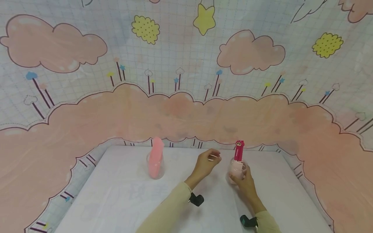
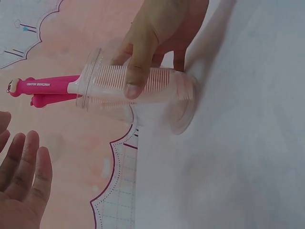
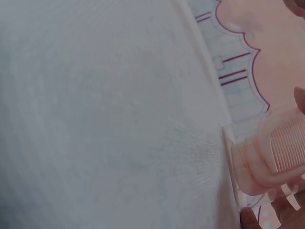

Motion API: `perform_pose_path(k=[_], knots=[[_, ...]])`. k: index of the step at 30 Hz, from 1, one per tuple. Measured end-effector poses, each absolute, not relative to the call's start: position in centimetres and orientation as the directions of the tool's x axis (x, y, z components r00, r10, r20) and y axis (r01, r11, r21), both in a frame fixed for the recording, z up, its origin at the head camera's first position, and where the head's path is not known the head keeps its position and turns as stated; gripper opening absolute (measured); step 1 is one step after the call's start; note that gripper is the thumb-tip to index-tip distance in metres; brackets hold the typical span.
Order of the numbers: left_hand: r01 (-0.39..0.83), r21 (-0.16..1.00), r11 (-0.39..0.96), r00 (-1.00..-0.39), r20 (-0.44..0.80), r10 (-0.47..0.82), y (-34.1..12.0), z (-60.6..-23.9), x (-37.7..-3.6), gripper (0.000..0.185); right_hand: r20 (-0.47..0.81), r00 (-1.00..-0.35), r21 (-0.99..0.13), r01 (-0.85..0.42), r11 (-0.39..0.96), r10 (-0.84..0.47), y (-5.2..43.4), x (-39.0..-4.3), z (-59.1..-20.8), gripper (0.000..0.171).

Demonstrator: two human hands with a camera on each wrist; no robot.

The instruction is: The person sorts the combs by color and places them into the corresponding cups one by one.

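Person's forearms, head view. Both arms wear long pale cream-yellow sleeves ending at the wrists. The left hand [image 1: 205, 163] and right hand [image 1: 246, 181] are bare. A small dark camera unit, black to dark green, sits under each wrist.

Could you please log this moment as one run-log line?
right hand: grips clear cup | comb: inside cup | left hand: open, apart

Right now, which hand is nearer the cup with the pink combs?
Right. The right hand grips the cup holding the combs; the left hand hovers beside it, apart.
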State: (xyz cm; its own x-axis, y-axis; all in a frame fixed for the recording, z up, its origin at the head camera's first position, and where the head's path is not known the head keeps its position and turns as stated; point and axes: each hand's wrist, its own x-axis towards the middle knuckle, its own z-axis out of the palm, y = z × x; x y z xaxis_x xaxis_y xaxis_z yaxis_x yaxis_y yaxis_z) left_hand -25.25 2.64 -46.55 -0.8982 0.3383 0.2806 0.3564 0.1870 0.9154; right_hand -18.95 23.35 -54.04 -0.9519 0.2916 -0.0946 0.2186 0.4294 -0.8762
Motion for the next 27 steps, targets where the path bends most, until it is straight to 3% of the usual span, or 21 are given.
perform_pose_path(k=[7,19,27], knots=[[0.390,0.902,0.184,-0.888,0.316,0.334,0.6,-47.0,-24.5,0.019,-0.112,-0.951,-0.877,0.231,0.421,0.289,23.4,-18.9,-53.9,0.103],[0.377,0.892,0.250,-0.904,0.295,0.310,-3.1,-48.0,-24.1,0.019,-0.033,-0.961,-0.882,0.158,0.444,0.275,23.4,-19.1,-53.9,0.100],[0.368,0.886,0.282,-0.914,0.289,0.286,-4.7,-48.4,-23.8,0.019,-0.040,-0.966,-0.894,0.149,0.422,0.257,23.5,-18.4,-54.2,0.105]])
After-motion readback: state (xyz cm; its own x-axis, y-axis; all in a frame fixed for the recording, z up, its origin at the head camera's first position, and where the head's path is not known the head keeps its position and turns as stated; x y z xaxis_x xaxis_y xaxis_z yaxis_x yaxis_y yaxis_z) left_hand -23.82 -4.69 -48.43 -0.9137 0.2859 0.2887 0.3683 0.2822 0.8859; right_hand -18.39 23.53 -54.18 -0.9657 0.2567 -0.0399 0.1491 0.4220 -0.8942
